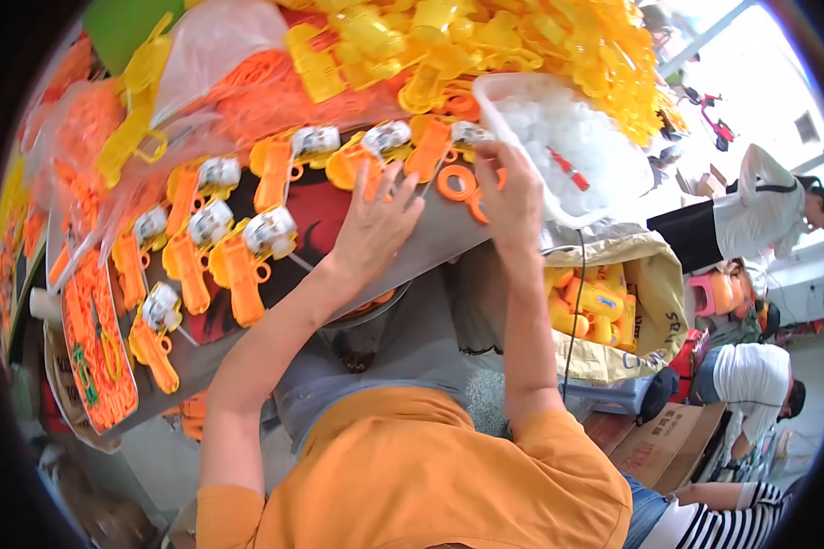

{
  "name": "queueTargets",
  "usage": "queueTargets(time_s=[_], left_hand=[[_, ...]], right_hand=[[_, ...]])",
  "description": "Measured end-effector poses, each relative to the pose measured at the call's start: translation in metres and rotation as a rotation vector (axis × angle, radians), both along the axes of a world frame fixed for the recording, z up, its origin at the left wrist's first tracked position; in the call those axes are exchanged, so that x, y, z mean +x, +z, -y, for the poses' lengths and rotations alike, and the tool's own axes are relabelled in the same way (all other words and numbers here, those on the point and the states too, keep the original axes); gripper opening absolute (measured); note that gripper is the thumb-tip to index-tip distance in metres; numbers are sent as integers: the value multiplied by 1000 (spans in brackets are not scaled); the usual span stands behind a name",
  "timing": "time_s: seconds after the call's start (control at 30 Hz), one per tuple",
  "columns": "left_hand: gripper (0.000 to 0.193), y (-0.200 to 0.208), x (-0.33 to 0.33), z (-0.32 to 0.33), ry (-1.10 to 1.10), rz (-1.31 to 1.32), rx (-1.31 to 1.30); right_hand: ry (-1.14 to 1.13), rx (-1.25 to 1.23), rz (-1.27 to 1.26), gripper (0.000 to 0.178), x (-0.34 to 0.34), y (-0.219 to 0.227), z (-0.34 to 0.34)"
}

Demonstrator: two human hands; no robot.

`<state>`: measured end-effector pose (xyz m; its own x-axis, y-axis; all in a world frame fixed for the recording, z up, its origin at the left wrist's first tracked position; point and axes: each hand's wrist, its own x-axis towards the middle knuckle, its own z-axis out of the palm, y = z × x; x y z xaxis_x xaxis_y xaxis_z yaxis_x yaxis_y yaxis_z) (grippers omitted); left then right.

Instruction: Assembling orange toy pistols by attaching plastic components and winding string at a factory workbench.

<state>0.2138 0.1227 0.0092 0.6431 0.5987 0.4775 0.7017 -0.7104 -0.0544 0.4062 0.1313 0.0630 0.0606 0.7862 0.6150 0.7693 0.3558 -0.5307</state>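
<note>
My left hand (375,224) has its fingers spread over an orange and yellow toy gun half (346,166) at the table's far side. My right hand (515,201) is at the far right of the row, its fingers bent and close together beside the silvery part of another toy gun half (428,151). What these fingers hold, if anything, is hidden. Orange rings (456,182) lie between the hands. More toy gun halves (240,274), with clear or silvery mechanisms in them, lie in rows to the left.
A white tub of translucent small parts (577,137) holds a red tool (568,169). Yellow parts (522,41) are heaped behind. An orange-filled tray (101,348) stands left; a sack of toy guns (604,306) is right. A cable (574,320) hangs there. Other people are farther right.
</note>
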Motion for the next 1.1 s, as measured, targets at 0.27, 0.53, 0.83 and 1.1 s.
queueTargets(time_s=[0.27, 0.53, 0.83, 1.1], left_hand=[[14, -23, 5, -23, 55, -29, -63], [14, 0, -51, 9, -141, 46, -248], [19, 4, -74, 47, -190, 144, -360], [13, 8, -75, 57, -228, 266, -420]], right_hand=[[-263, -217, 93, 17, 160, 26, -81], [16, -345, 393, 16, 140, 5, -133], [-292, -299, 399, 18, 127, -18, -143], [47, -553, 89, 19, 144, 9, -118]])
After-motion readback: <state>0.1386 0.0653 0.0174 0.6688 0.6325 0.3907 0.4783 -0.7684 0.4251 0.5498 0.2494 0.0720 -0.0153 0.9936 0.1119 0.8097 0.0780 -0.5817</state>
